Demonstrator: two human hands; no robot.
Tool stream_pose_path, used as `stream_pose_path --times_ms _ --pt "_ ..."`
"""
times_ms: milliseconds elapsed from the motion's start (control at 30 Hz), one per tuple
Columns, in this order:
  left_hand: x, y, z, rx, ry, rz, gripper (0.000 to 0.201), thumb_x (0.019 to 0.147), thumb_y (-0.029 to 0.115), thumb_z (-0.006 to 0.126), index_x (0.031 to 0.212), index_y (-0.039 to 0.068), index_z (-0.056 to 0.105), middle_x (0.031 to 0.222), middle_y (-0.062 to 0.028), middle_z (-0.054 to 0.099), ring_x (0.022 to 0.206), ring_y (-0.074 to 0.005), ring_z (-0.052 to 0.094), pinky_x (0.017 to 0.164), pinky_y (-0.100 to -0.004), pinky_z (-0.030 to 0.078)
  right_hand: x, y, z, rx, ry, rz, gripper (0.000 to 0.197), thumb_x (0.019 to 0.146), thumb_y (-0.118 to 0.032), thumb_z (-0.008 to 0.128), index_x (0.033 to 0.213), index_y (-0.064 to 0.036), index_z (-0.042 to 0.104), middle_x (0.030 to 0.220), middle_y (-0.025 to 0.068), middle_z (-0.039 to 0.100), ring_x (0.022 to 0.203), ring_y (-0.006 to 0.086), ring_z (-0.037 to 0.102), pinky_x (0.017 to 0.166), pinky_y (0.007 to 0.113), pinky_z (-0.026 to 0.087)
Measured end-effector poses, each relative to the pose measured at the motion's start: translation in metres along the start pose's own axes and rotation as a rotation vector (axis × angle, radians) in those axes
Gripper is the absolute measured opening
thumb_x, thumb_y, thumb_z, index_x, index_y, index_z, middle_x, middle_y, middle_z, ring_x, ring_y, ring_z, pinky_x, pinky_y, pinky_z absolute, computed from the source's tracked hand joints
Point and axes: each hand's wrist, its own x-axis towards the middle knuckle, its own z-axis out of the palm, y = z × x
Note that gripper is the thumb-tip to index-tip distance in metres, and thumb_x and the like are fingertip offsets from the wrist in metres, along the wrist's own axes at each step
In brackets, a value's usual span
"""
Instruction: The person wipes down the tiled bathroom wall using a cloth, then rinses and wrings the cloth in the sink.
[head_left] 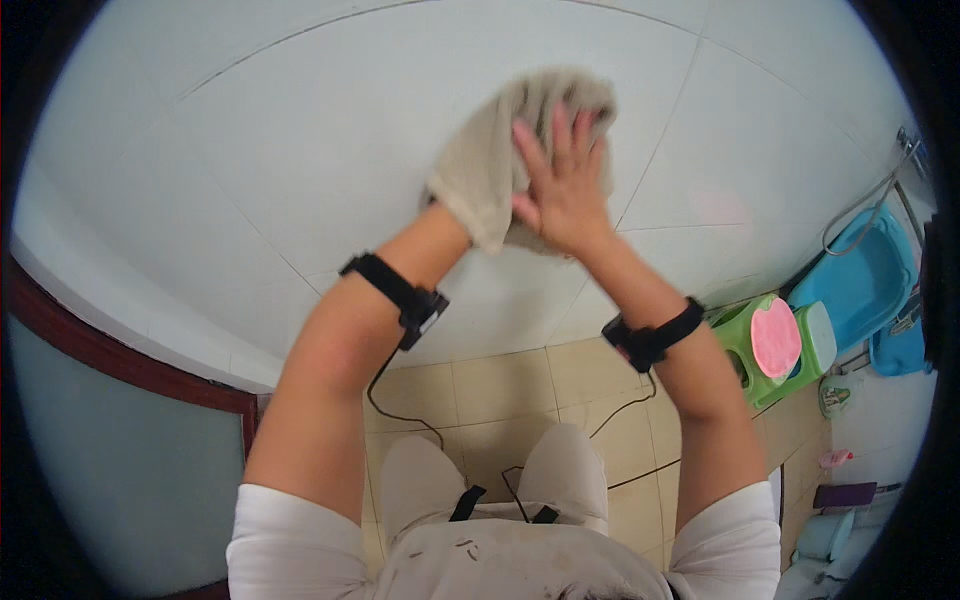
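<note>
A beige towel (pixel 487 150) is bunched against the white tiled wall (pixel 330 150) in front of me. My right hand (pixel 572 190) lies on the towel with its fingers stretched and spread, pressing it toward the tiles. The towel drapes over my left hand, hiding its fingers; only the left wrist (pixel 445 232) shows at the cloth's lower edge. Each forearm wears a black strap with a small device, the left one (pixel 400 295) and the right one (pixel 650 335), and thin cables run down from both.
Right of me stand green plastic stools (pixel 745 345) with a pink round top (pixel 775 335). Behind them a blue tub (pixel 860 275) leans by a shower hose (pixel 870 215). A dark red door frame (pixel 130 345) is at the left. Beige floor tiles (pixel 500 388) lie below.
</note>
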Motion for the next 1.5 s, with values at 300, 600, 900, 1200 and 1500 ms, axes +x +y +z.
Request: stream_pose_path --times_ms 300,600,900,1200,1500 --pt "-0.061 -0.013 -0.011 -0.227 -0.446 0.091 0.056 0.081 0.038 0.041 0.129 0.011 0.03 0.132 -0.0112 0.031 0.12 -0.0279 0.03 0.1 -0.0367 0.022 -0.07 -0.07 0.029 0.179 -0.152 0.212 0.084 0.07 -0.043 0.059 0.132 -0.0052 0.017 0.134 0.0286 0.004 0.122 0.0488 0.007 0.091 0.061 0.016" --pt "0.054 0.015 -0.023 0.009 -0.01 0.128 0.056 0.08 0.037 0.042 0.129 0.01 0.031 0.132 -0.0119 0.031 0.119 -0.0279 0.032 0.099 -0.0372 0.024 0.028 0.008 -0.034 -0.003 0.062 0.01 0.084 0.066 -0.043 0.059 0.133 -0.0105 0.019 0.138 0.0203 0.005 0.124 0.0439 0.008 0.093 0.059 0.015" --pt "-0.055 0.013 0.012 -0.448 -0.585 -0.032 0.055 0.082 0.035 0.041 0.129 0.01 0.03 0.132 -0.0112 0.031 0.119 -0.0271 0.032 0.1 -0.0362 0.023 -0.08 -0.052 0.002 0.158 -0.336 0.183 0.08 0.072 -0.037 0.06 0.13 -0.0009 0.019 0.134 0.0287 0.001 0.121 0.0506 0.005 0.098 0.052 0.015" --pt "0.025 0.011 -0.076 -0.378 -0.039 0.151 0.038 0.074 0.017 0.051 0.111 0.008 0.047 0.113 -0.0106 0.048 0.103 -0.0265 0.046 0.087 -0.0338 0.038 0.052 0.006 -0.073 0.546 0.203 0.557 0.025 0.074 -0.028 0.059 0.08 -0.0032 0.056 0.078 0.0098 0.06 0.07 0.0228 0.057 0.063 0.033 0.045" --pt "-0.024 -0.008 -0.081 -0.144 -0.257 -0.104 0.044 0.062 0.019 0.059 0.105 0.013 0.051 0.103 -0.008 0.053 0.094 -0.0273 0.05 0.081 -0.0341 0.042 0.069 0.04 -0.087 0.163 -0.227 0.584 0.035 0.071 -0.037 0.062 0.055 -0.0056 0.058 0.05 0.0034 0.057 0.049 0.0187 0.056 0.052 0.03 0.044"
